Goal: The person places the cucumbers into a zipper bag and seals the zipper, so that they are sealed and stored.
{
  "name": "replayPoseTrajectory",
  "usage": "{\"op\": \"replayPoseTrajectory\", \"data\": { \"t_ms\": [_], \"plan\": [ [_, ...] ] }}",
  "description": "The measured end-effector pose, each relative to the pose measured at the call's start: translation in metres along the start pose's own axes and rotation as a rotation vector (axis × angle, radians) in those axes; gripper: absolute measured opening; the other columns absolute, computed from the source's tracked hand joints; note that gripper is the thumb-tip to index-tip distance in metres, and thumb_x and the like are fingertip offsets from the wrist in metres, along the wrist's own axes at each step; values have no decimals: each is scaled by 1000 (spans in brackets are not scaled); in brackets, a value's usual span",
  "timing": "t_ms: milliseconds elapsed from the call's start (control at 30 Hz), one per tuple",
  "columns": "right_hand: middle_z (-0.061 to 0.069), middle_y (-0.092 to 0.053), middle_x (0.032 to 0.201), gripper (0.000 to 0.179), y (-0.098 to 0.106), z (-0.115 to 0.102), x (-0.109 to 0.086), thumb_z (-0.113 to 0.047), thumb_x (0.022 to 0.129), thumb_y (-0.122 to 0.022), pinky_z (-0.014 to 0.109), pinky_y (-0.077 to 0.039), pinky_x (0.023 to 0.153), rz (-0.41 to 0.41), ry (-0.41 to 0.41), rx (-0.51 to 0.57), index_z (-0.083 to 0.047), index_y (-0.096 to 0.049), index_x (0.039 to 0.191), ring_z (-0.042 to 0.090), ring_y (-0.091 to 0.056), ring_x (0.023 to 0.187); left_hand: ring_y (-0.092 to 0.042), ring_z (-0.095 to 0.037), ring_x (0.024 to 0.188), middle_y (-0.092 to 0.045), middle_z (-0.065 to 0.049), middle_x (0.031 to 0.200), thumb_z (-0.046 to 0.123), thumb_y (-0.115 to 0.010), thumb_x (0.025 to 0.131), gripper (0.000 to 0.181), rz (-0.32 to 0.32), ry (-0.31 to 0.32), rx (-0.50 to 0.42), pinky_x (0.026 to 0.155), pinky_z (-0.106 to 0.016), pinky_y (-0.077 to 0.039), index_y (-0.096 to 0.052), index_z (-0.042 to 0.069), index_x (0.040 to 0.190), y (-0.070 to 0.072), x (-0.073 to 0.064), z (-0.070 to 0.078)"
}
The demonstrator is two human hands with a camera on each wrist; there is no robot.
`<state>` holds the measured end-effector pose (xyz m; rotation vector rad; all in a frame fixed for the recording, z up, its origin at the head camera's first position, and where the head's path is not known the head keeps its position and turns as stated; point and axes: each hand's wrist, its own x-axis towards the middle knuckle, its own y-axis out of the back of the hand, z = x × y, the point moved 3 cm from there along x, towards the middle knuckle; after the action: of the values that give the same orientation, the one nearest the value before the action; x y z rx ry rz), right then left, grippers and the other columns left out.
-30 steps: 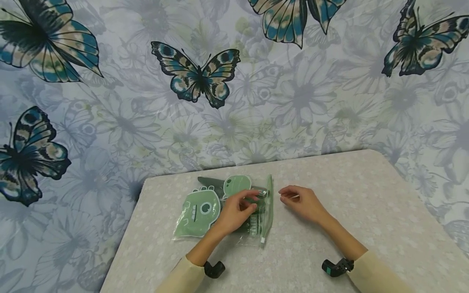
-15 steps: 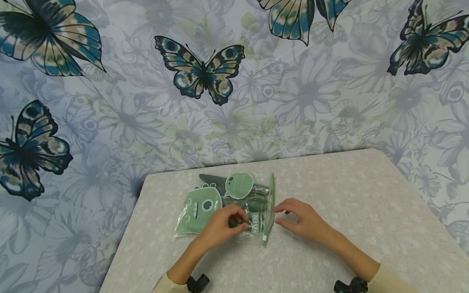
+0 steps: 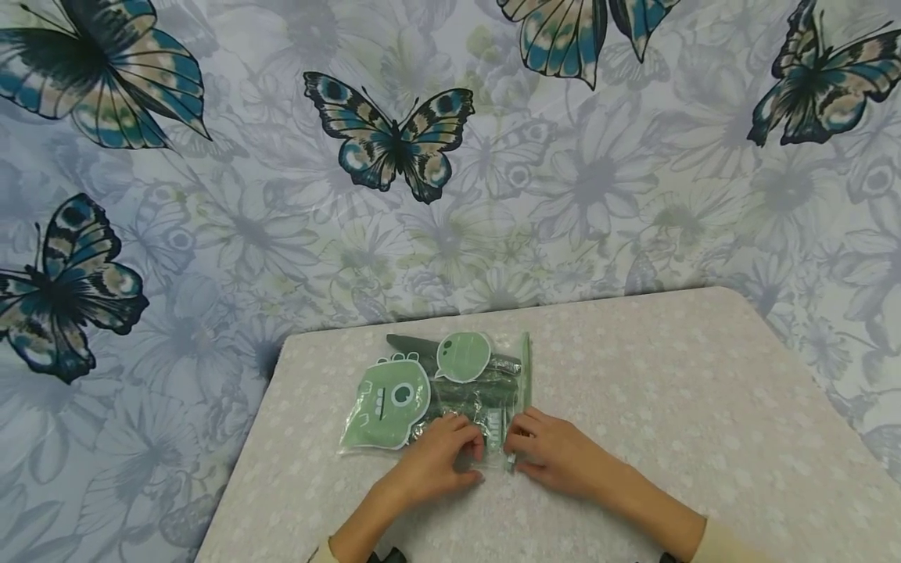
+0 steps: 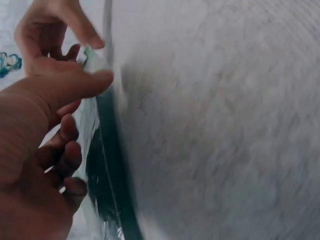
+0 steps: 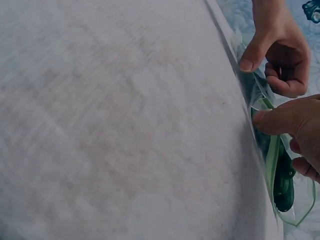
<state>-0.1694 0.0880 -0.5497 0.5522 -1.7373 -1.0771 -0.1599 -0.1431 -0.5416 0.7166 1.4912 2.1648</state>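
A clear zip bag printed with pale green dinosaur cartoons lies flat on the table, dark green contents showing through the plastic. Its green zip strip runs along the right side. At the near end of that strip, my right hand pinches the bag's corner between thumb and fingers. My left hand is at the bag's near edge, just left of the right hand, with a gap between its thumb and forefinger. In the right wrist view, dark green contents show inside the bag, below the right thumb.
The table has a pale, faintly patterned cover. Behind it hangs a floral cloth backdrop with large butterflies, close to the table's back edge.
My right hand has moved left and nearer, from beside the bag onto the near end of its zip strip. My left hand has drawn back from over the bag to its near edge.
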Motion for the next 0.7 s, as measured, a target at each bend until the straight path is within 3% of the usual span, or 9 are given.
{"op": "replayPoseTrajectory", "data": {
  "t_ms": [133, 267, 500, 700],
  "plan": [
    [-12, -66, 105, 22, -3, 2, 0, -21, 84, -90, 22, -54, 80, 66, 60, -61, -26, -73, 98, 6, -59, 95, -50, 0, 90, -57, 18, 92, 28, -90, 83, 28, 31, 8, 38, 86, -27, -46, -65, 31, 96, -4, -1, 1],
    [-13, -67, 100, 23, 2, 7, -1, -18, 82, -90, 21, -52, 78, 134, 82, -45, -24, -70, 92, 6, -58, 91, -60, -1, 93, -65, 17, 95, 25, -86, 89, 18, 59, -7, 76, 91, -33, -52, -70, 30, 97, -3, -2, 5],
    [-17, -66, 94, 28, 10, 18, -8, -10, 78, -90, 14, -51, 78, 203, -13, 118, -26, -69, 87, 1, -59, 90, -64, -2, 92, -68, 16, 96, 20, -83, 94, 14, 111, -52, 69, 91, -30, -55, -72, 27, 99, 5, -5, 8],
    [-17, -66, 94, 25, 9, 22, -11, -11, 80, -90, 13, -51, 78, 203, -70, 184, -26, -70, 85, -2, -60, 89, -62, -2, 92, -67, 16, 99, 26, -88, 89, 22, 175, -91, 79, 87, -30, -55, -71, 27, 104, 3, -1, 16]
  ]
}}
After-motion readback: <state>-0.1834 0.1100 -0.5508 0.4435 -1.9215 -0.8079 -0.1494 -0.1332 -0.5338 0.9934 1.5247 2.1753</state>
